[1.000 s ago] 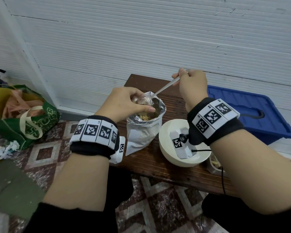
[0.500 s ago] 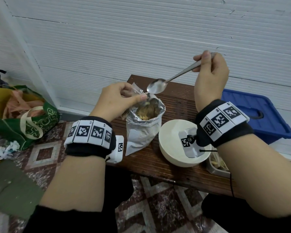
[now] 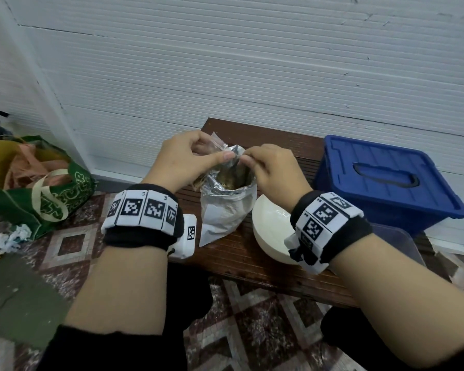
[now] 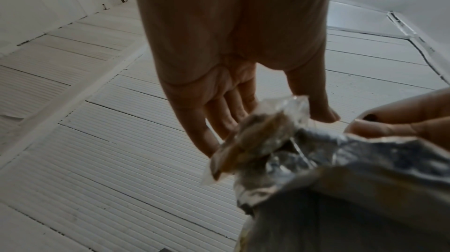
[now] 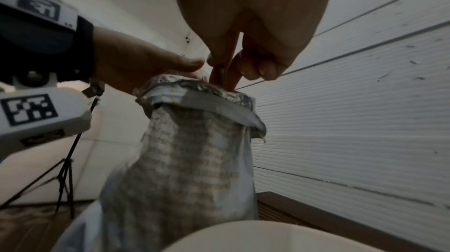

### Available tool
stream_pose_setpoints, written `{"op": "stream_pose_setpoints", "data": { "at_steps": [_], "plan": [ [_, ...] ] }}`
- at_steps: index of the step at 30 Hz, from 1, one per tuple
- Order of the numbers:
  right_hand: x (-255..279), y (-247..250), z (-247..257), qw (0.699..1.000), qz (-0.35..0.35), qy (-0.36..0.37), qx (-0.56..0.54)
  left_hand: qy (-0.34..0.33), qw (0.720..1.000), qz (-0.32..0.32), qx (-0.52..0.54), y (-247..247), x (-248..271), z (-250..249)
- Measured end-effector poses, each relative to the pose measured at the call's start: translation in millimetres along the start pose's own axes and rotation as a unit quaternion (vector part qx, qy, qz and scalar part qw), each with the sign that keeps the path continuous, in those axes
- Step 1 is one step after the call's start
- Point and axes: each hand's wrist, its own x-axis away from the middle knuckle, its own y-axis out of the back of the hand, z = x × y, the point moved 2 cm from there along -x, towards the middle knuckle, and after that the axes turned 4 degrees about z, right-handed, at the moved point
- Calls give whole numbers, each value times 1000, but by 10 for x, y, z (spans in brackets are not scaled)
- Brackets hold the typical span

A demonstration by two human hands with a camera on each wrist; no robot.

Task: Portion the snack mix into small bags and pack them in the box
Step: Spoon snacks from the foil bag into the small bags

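A large foil snack bag stands open on the wooden bench, with brown snack mix showing inside its mouth. My left hand pinches a small clear bag, partly filled with mix, at the foil bag's far left rim. My right hand is directly over the mouth and pinches the spoon handle, which points down into the foil bag. The spoon's bowl is hidden inside. The blue lidded box stands shut at the right.
A white bowl sits right of the foil bag, under my right wrist. A clear plastic container is beside it, in front of the blue box. A green tote and crumpled paper lie on the tiled floor at left. A white wall backs the bench.
My right hand came down from its raised position and pushed the spoon into the foil bag. My left hand kept hold of the small bag at the rim.
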Motion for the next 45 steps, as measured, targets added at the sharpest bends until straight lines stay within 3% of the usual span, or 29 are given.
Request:
{"op": "stream_pose_setpoints", "data": {
  "at_steps": [9,14,20,34,45],
  "plan": [
    [-26,79,-70,971,-50,-179,-150,3,1000,4,9,-9,-2,0],
    [18,86,-184,928,-95,-277,-232,3,1000,12,2,4,11,-20],
    [35,162,-293,884,-167,-356,-251,-3,1000,-15,-7,29,19,-30],
    [-155,650,-329,870,-274,-353,-210,2,998,17,-54,37,52,-65],
    [-313,540,-172,888,-209,-335,-237,-10,996,40,-83,-95,-13,-67]
  ]
}}
